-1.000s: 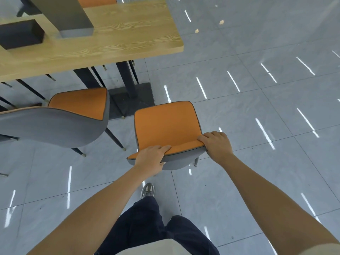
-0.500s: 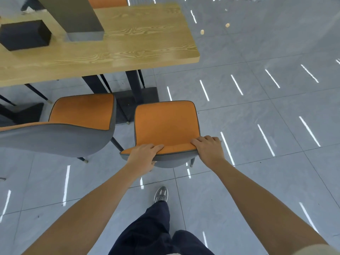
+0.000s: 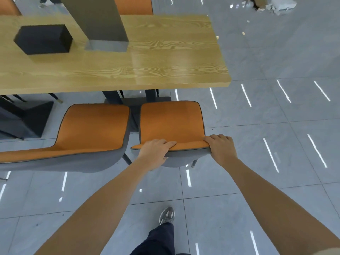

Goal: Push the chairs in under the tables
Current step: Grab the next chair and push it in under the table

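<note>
An orange chair with a grey shell (image 3: 172,122) stands in front of me, its seat facing the light wooden table (image 3: 165,67). My left hand (image 3: 156,150) grips the top edge of its backrest on the left, fingers over the rim. My right hand (image 3: 221,147) grips the same edge at the right corner. The chair's front edge sits just short of the table's near edge, by the dark table base (image 3: 134,105). A second orange chair (image 3: 92,129) stands close on the left, almost touching the first.
A black box (image 3: 44,39) and a grey column (image 3: 99,23) are on the table. Another orange chair back (image 3: 134,5) shows beyond the table. Debris (image 3: 266,4) lies on the grey tiled floor at top right. My shoe (image 3: 167,215) is below the chair.
The chair I hold has slid forward towards the table and closer to the chair on the left. I have stepped forward with it; both hands keep their hold on the backrest.
</note>
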Action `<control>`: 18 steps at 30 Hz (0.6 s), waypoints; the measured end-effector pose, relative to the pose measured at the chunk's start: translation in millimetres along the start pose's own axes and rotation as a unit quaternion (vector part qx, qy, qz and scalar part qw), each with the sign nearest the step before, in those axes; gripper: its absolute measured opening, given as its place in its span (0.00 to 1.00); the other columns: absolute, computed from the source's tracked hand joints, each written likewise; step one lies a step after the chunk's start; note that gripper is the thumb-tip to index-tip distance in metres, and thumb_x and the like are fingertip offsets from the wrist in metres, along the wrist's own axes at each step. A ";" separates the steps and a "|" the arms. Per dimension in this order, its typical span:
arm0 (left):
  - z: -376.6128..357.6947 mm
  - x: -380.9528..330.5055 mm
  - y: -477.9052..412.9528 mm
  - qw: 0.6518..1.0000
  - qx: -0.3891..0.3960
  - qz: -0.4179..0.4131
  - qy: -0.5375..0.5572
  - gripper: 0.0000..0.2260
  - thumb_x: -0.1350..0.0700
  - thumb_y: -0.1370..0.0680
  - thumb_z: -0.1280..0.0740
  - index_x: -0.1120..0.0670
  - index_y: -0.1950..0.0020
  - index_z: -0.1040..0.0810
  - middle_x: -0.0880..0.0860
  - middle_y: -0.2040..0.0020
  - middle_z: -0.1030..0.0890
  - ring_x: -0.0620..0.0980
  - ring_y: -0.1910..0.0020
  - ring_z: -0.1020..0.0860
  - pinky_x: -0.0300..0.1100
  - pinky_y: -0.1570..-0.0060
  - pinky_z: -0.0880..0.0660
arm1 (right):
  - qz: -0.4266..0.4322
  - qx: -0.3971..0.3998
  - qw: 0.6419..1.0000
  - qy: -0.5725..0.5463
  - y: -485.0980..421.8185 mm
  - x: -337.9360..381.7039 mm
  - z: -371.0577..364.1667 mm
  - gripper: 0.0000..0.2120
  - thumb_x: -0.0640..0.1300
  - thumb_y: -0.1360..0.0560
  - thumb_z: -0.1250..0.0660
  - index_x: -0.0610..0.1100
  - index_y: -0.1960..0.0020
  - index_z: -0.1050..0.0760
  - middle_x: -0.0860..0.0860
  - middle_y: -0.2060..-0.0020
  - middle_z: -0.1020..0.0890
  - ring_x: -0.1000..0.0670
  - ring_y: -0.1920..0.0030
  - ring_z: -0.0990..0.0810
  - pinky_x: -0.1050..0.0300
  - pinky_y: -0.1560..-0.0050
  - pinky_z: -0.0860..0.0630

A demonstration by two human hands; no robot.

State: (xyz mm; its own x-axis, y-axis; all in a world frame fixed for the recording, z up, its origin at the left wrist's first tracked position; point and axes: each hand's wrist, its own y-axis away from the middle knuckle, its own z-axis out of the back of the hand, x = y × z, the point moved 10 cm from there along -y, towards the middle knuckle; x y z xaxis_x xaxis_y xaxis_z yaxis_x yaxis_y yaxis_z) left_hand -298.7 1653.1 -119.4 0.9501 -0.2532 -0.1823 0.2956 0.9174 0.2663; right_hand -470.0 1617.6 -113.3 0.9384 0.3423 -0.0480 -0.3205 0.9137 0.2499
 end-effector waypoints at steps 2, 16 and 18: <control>0.2 -7.2 -4.9 1.000 0.006 -0.018 0.008 0.26 0.53 0.24 0.35 0.47 0.27 0.40 0.52 0.38 0.25 0.54 0.42 0.25 0.49 0.50 0.25 | -0.004 0.017 1.000 -0.001 -2.6 -8.7 -0.7 0.18 0.38 0.25 0.39 0.49 0.36 0.31 0.50 0.41 0.22 0.45 0.41 0.26 0.50 0.40 0.33; -5.5 -8.9 19.8 1.000 0.010 0.000 0.026 0.26 0.47 0.21 0.40 0.51 0.26 0.44 0.53 0.31 0.30 0.55 0.34 0.30 0.49 0.39 0.30 | -0.052 0.087 0.995 0.006 22.7 5.9 0.4 0.18 0.40 0.25 0.38 0.43 0.35 0.35 0.45 0.38 0.26 0.43 0.36 0.30 0.48 0.34 0.36; -2.4 -4.6 31.7 1.000 0.000 0.017 0.017 0.25 0.48 0.20 0.43 0.53 0.25 0.46 0.54 0.28 0.34 0.55 0.30 0.35 0.50 0.35 0.34 | -0.048 0.076 0.996 0.003 27.3 13.3 6.6 0.19 0.42 0.24 0.38 0.43 0.34 0.36 0.44 0.37 0.27 0.43 0.35 0.32 0.48 0.32 0.37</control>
State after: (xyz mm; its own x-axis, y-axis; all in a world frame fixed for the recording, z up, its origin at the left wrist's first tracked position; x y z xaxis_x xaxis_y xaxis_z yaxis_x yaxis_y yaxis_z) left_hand -293.9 1684.1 -112.4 0.9556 -0.2121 -0.2045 0.2638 0.9250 0.2734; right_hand -465.4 1645.7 -100.8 0.9631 0.2556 -0.0838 -0.2049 0.8991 0.3869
